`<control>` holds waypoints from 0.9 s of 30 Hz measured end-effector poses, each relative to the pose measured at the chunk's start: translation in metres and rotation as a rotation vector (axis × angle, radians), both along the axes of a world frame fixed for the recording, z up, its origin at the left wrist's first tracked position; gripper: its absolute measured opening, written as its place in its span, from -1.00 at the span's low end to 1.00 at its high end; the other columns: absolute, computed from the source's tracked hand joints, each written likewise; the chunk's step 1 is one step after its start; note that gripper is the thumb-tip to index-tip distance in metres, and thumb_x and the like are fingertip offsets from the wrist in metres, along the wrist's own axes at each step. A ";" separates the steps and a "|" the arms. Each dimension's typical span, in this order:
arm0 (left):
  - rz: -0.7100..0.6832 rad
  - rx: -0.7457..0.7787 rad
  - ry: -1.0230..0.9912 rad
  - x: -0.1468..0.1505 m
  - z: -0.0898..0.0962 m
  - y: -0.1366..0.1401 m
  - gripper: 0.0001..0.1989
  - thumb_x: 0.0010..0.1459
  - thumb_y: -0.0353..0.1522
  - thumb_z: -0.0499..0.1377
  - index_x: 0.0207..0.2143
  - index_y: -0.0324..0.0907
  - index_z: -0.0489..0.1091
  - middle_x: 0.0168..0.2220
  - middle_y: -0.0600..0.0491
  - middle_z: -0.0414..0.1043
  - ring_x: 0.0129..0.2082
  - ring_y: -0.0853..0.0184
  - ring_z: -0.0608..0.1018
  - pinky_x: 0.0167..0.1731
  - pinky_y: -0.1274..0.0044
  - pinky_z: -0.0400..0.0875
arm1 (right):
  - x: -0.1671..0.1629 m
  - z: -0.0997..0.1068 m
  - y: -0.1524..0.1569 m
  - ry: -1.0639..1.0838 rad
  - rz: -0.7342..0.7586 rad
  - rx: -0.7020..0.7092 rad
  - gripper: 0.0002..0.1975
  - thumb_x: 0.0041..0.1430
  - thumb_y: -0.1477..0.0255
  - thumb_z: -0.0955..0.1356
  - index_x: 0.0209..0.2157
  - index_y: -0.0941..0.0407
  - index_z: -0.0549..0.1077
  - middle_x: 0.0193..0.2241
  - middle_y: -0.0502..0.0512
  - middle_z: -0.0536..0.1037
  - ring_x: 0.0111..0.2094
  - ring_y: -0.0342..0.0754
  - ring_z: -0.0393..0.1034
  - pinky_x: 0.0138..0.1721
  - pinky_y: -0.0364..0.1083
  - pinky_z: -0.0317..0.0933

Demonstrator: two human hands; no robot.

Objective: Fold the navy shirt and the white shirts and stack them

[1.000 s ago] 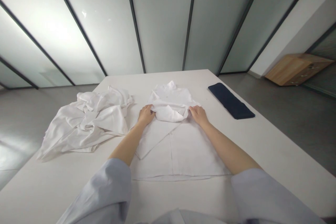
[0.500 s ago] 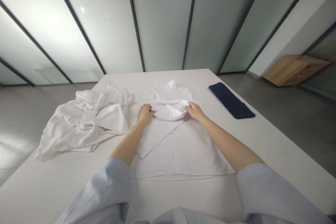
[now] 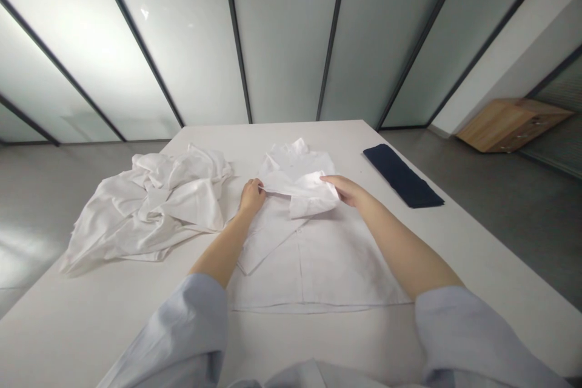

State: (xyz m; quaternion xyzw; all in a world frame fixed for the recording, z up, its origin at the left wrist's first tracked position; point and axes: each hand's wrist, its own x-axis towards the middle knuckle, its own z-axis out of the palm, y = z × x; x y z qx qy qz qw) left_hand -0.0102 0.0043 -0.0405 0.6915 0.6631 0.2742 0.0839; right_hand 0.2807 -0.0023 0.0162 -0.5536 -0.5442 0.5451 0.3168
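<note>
A white shirt (image 3: pixel 334 267) lies on the table in front of me, its collar at the far end and its hem towards me. One sleeve is laid slantwise across the left part of its front. My left hand (image 3: pixel 253 196) is closed on the shirt's cloth at the left, in a pinch. On the right, my right hand (image 3: pixel 344 188) holds a lifted, folded part of the shirt, probably the other sleeve, with thumb and fingers around it. That part stretches between both hands across the chest and sags at its near edge.
A crumpled heap of white cloth (image 3: pixel 168 206) lies on the left of the white table (image 3: pixel 473 254). A folded dark blue cloth (image 3: pixel 402 176) lies near the right edge. Frosted glass panels (image 3: pixel 282 36) stand behind the table. A wooden cabinet (image 3: pixel 495 124) is at the far right.
My right hand has moved slightly right and turned over, with its fingers now under the lifted cloth. The cloth between my hands has been raised and spread. My left hand stays in place.
</note>
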 end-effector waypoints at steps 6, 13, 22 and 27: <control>0.068 -0.011 0.000 0.002 0.003 -0.002 -0.81 0.07 -0.51 0.09 -0.25 -0.15 0.37 -0.21 -0.06 0.44 -0.14 0.20 0.49 -0.10 0.43 0.35 | 0.031 0.039 0.007 -0.367 -0.254 0.530 -0.77 0.03 0.23 0.38 -0.38 0.11 0.50 -0.52 0.00 0.50 -0.42 -0.06 0.39 -0.33 -0.12 0.24; 0.082 -0.029 0.001 0.001 0.004 -0.002 -0.81 0.06 -0.54 0.07 -0.28 -0.15 0.36 -0.20 -0.05 0.43 -0.15 0.22 0.50 -0.11 0.47 0.34 | 0.049 0.020 0.002 -0.277 -0.317 0.698 -0.71 0.19 0.16 0.25 -0.34 0.08 0.44 -0.45 0.03 0.52 -0.36 -0.05 0.41 -0.25 -0.08 0.27; 0.073 -0.039 0.000 0.001 0.004 -0.002 -0.80 0.06 -0.54 0.07 -0.27 -0.17 0.38 -0.19 -0.07 0.43 -0.16 0.21 0.49 -0.11 0.45 0.34 | 0.038 -0.046 -0.047 -0.990 -0.041 0.687 -0.50 0.07 0.11 0.38 -0.05 0.16 0.42 -0.04 0.28 0.50 0.01 0.16 0.35 0.01 0.05 0.16; 0.062 -0.040 -0.004 0.002 0.006 -0.003 -0.80 0.05 -0.54 0.07 -0.27 -0.17 0.38 -0.19 -0.07 0.43 -0.16 0.22 0.49 -0.11 0.45 0.34 | 0.005 -0.032 -0.057 -1.228 0.014 0.580 -0.50 0.12 0.08 0.35 -0.03 0.14 0.40 -0.04 0.32 0.49 -0.01 0.19 0.33 -0.03 0.07 0.10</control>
